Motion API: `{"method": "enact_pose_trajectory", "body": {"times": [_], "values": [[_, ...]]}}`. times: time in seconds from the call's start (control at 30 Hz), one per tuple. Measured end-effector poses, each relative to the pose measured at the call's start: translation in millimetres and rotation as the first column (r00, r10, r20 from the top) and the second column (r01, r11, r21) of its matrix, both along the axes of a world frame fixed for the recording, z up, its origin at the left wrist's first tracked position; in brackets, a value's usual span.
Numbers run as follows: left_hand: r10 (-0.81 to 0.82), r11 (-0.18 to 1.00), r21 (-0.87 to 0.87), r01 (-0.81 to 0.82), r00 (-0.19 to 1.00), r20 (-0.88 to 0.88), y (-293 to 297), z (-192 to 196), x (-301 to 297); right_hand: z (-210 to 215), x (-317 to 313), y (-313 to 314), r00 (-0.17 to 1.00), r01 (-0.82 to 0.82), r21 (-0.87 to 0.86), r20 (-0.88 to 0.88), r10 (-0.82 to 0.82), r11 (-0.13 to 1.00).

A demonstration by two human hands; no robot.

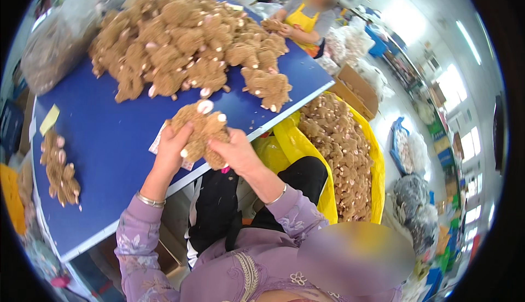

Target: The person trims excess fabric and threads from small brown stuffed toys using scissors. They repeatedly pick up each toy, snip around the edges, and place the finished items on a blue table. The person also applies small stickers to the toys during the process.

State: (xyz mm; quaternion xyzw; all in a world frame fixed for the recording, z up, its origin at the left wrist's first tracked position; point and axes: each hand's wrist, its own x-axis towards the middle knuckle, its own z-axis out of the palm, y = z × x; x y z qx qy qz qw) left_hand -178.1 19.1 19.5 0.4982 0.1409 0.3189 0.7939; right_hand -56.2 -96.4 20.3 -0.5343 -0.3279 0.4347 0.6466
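one fuzzy brown plush toy with pink-white paws [201, 130] clamped between my left hand [174, 148] and right hand [236, 151], at the blue table [109, 143] edge.
big pile [180, 45] uncountable, small one [59, 168] left; yellow bag [342, 154] full on the right; factory floor.

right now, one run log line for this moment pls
left hand: grips brown plush toy | right hand: grips same toy | under: blue table | behind: plush pile
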Motion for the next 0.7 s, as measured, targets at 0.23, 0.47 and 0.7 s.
{"method": "enact_pose_trajectory", "body": {"times": [0.23, 0.47, 0.7], "values": [[0.062, 0.994, -0.084, -0.067, 0.996, -0.059, 2, -2, -12, 8, -4, -6, 0.984, -0.109, 0.001, -0.144, 0.108, 0.994], [0.193, 0.979, -0.060, -0.197, 0.979, -0.057, 3, -2, -33, -9, 21, -17, 0.965, -0.106, -0.092, -0.249, 0.080, 0.990], [0.537, 0.841, 0.078, -0.535, 0.843, -0.004, 34, 26, -130, -24, 41, -38, 0.969, -0.125, -0.131, -0.227, 0.093, 0.984]]}}
